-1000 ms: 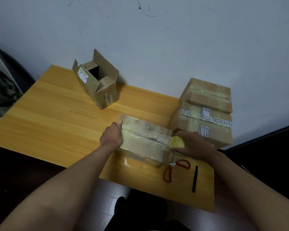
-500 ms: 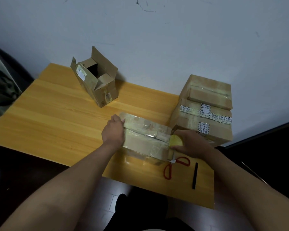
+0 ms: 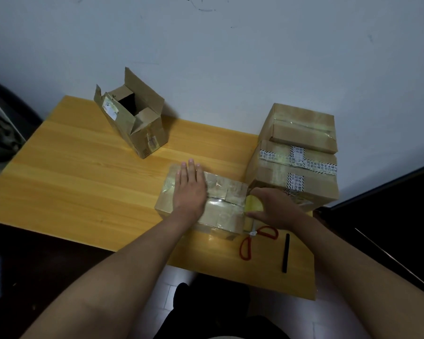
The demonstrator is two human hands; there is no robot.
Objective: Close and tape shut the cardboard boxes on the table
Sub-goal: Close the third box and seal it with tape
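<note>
Pale scuffed wall behind, yellow wooden table (image 3: 83, 172) under your arms. Your left hand (image 3: 190, 189) lies flat on the closed box (image 3: 220, 206), fingers straight and together, pressing the flaps and the glossy tape down. Your right hand (image 3: 274, 209) curls round the yellow tape roll (image 3: 253, 203) at the box's right end, just past your left fingertips' right side. Red scissors (image 3: 252, 241) sit just below your right fingers, touching or nearly touching the box corner; black pen (image 3: 285, 253) beside them. Two sealed boxes (image 3: 296, 152) are stacked just beyond your right knuckles. The open box (image 3: 132, 118) stands well beyond your left fingertips, flaps up, untaped. Judgement: the strip is being finished at the right end. Risks: pull the roll with the left palm light and the box could slide or the strip lift; tape may wrinkle or stick to itself before cutting; reaching for scissors one-handed could let the roll snap back.
</note>
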